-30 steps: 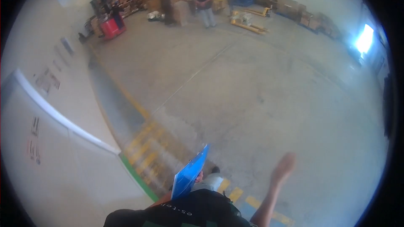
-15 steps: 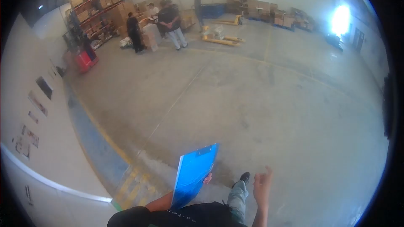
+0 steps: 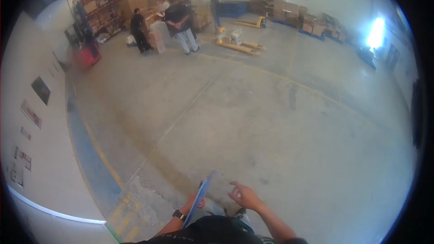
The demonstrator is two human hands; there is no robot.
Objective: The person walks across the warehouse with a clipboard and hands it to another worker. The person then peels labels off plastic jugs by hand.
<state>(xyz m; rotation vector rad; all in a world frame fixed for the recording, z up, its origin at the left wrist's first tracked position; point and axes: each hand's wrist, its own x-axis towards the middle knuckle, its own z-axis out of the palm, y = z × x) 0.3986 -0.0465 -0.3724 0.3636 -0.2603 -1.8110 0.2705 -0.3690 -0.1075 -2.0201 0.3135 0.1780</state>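
Note:
A blue clipboard (image 3: 199, 199), seen nearly edge-on, is held upright in front of my body. My left hand (image 3: 193, 201) is closed on it, with a dark watch (image 3: 179, 215) on that wrist. To the right of the clipboard, my right hand (image 3: 242, 194) is raised with fingers apart and slightly bent. It holds nothing and does not touch the clipboard.
Several people (image 3: 181, 25) stand by stacked boxes (image 3: 157, 41) at the back left. Near them are racks (image 3: 106, 7), a red vehicle (image 3: 86, 57) and a yellow pallet jack (image 3: 239, 45). A wall (image 3: 54, 131) runs along the left; pallets of boxes (image 3: 312, 27) line the back right.
My right hand has moved left, nearer the clipboard, and its fingers have spread. The clipboard has turned from showing its blue face to nearly edge-on. The camera view has shifted across the hall.

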